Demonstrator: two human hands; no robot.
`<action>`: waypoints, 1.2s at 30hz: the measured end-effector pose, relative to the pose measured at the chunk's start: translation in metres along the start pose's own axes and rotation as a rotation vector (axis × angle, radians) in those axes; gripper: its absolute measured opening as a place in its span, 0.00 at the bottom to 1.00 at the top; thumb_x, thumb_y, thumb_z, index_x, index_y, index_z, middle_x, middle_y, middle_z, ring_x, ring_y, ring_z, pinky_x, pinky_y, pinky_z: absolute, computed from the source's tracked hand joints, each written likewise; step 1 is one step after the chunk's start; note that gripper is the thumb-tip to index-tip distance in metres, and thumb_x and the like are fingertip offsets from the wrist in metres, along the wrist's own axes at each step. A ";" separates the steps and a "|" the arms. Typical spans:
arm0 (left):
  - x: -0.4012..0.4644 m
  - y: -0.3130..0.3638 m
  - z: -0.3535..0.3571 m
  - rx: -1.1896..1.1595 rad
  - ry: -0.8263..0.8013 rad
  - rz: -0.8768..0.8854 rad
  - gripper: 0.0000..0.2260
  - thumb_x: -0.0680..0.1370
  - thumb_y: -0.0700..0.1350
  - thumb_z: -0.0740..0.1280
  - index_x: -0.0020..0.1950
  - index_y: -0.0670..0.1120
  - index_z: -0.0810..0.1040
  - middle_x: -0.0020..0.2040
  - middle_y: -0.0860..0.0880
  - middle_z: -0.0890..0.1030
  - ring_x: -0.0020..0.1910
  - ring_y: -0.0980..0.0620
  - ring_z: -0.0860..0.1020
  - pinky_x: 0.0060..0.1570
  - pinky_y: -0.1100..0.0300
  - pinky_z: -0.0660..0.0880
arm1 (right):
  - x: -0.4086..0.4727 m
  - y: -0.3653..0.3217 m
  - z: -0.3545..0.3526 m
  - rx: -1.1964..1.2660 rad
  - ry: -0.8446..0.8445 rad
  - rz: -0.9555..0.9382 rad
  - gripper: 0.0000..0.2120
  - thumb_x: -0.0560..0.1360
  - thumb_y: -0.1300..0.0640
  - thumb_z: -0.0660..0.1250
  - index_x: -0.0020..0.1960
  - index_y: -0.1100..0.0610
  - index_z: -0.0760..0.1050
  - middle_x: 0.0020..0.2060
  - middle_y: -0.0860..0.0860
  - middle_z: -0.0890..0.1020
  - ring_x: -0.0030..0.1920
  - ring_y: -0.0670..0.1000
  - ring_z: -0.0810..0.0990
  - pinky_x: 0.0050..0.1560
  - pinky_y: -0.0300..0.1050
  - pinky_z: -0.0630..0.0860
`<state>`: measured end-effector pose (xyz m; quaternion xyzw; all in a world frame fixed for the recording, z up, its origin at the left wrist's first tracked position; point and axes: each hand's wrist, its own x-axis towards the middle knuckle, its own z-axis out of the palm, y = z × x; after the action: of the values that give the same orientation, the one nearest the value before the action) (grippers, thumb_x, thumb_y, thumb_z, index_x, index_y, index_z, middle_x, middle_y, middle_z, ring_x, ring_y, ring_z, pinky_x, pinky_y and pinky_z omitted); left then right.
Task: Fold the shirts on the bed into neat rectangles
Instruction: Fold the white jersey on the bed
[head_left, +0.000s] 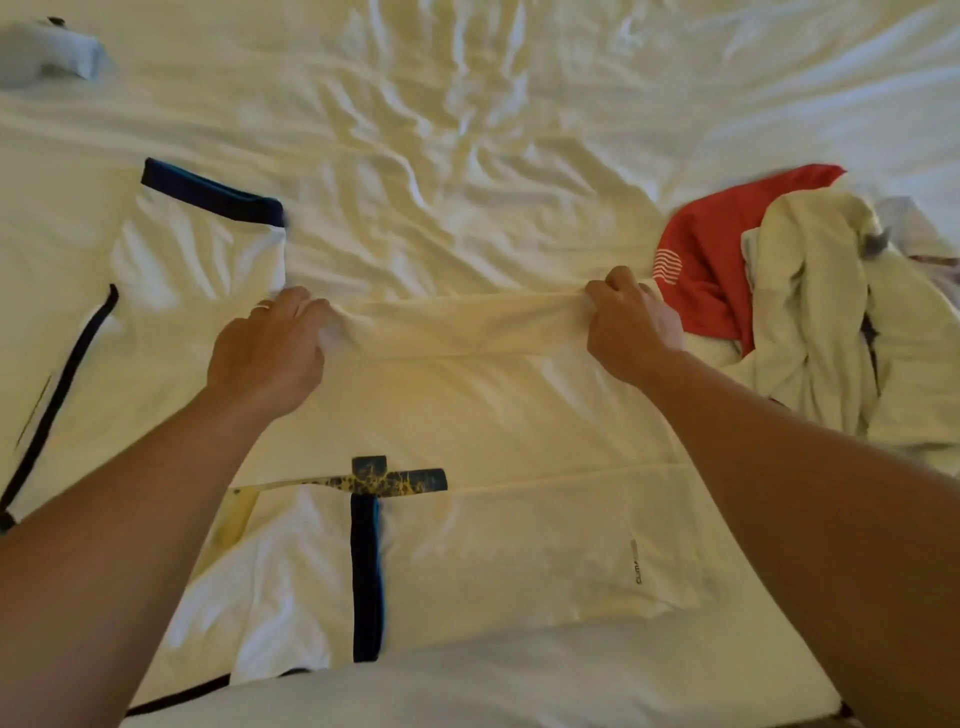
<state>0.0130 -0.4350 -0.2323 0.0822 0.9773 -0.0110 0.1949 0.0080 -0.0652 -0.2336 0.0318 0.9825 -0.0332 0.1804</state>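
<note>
The head view looks down on a bed (467, 130) covered in a white, heavily wrinkled sheet that fills nearly everything in sight. At the far left corner lies a small pale blue bundle (49, 52).

On the right, well apart from that bundle, is a heap of unfolded clothes (821, 322), cream and white pieces rumpled over a red garment (701, 260) with a white striped mark.

Spread across the near middle is a white shirt (467, 415) with navy trim. One sleeve with a navy cuff sticks out at the far left, and navy piping runs down its left side. The near sleeve is folded in over the body, its navy cuff lying upright beside a cracked blue and yellow print.

The left hand (270, 348) and the right hand (631, 322) each grip the shirt's far edge, fingers curled round bunched cloth, with a taut roll of fabric stretched between them. The right hand sits just beside the red garment.
</note>
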 end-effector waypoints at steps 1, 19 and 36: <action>0.004 -0.004 0.001 0.006 -0.006 -0.010 0.17 0.81 0.40 0.61 0.71 0.46 0.72 0.73 0.45 0.69 0.64 0.36 0.73 0.48 0.45 0.72 | 0.004 0.002 0.000 -0.010 -0.012 0.004 0.17 0.76 0.62 0.61 0.65 0.56 0.74 0.62 0.54 0.72 0.59 0.61 0.76 0.48 0.54 0.74; -0.032 -0.011 -0.019 0.244 0.198 0.010 0.03 0.75 0.39 0.69 0.42 0.41 0.77 0.41 0.41 0.79 0.44 0.36 0.76 0.40 0.48 0.63 | -0.025 0.020 -0.024 -0.162 0.064 -0.059 0.09 0.75 0.55 0.64 0.52 0.56 0.78 0.56 0.52 0.80 0.63 0.58 0.70 0.60 0.55 0.66; -0.199 0.010 0.066 0.156 0.322 0.217 0.04 0.74 0.40 0.63 0.43 0.42 0.76 0.37 0.42 0.75 0.36 0.39 0.76 0.36 0.47 0.65 | -0.178 0.051 0.048 -0.130 -0.034 -0.031 0.09 0.78 0.58 0.61 0.56 0.53 0.77 0.51 0.50 0.81 0.55 0.56 0.73 0.58 0.52 0.65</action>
<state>0.2205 -0.4600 -0.2175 0.2026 0.9774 -0.0522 0.0294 0.1951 -0.0274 -0.2172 0.0042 0.9797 0.0273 0.1984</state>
